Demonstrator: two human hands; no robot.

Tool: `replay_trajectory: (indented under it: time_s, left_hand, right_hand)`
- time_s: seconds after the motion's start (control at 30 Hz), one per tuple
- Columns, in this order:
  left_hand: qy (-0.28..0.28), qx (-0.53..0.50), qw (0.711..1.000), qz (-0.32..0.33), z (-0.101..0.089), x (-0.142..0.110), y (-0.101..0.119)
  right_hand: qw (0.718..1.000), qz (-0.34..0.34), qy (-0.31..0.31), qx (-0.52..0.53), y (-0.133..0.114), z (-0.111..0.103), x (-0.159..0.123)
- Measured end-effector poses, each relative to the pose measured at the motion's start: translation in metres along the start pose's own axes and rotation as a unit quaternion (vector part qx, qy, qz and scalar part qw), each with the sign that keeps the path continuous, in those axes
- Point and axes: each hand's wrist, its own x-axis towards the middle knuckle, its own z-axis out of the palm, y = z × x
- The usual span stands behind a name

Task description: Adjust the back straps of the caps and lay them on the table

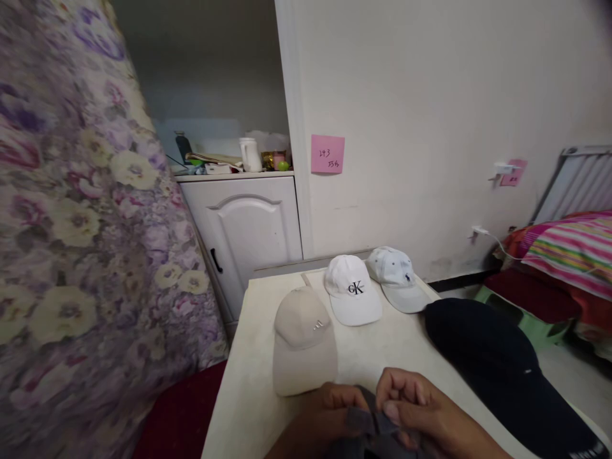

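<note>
At the table's near edge, my left hand (325, 414) and my right hand (423, 405) are close together, fingers closed on a dark grey cap (362, 421). What looks like its strap is pinched between them; most of the cap is hidden by my hands and the lower picture edge. Just beyond my left hand lies a beige cap (303, 338) with a small logo. A white cap (351, 290) with black letters sits farther back, beside a pale blue cap (396, 277). To the right of my right hand, a large navy cap (488, 350) has its brim toward me.
The caps rest on a cream table (243, 370) against the wall. A floral curtain (105, 223) hangs at left, near a white cabinet (253, 236) holding a white jug (250, 155). At right stand a green stool (549, 328) and a bed with a striped cover (574, 245).
</note>
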Motion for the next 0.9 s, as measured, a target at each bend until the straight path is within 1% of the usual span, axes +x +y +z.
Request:
replay_trajectory:
  time_s: [0.13,0.27,0.4,0.5,0.7,0.9]
  left_hand:
    - [-0.012,0.009,1.000,0.022,0.001,0.002,-0.001]
    - [-0.017,-0.001,0.999,0.051,0.004,0.003,0.000]
    - [0.001,-0.004,0.998,0.066,0.005,0.002,0.000]
    - [0.016,0.029,0.998,0.062,0.007,0.002,0.000]
    - [0.016,0.111,0.991,0.075,0.011,0.003,0.000]
    - [0.028,0.141,0.986,0.080,0.015,0.003,0.001]
  right_hand:
    - [1.000,-0.005,0.003,-0.018,-0.005,0.004,0.002]
    - [0.996,-0.022,0.001,-0.088,-0.021,0.010,0.005]
    - [0.992,-0.021,0.004,-0.126,-0.030,0.012,0.005]
    - [0.990,-0.026,0.000,-0.140,-0.028,0.011,0.003]
    - [0.989,-0.014,0.017,-0.144,-0.018,0.008,0.002]
    - [0.990,-0.008,0.017,-0.142,-0.015,0.010,0.002]
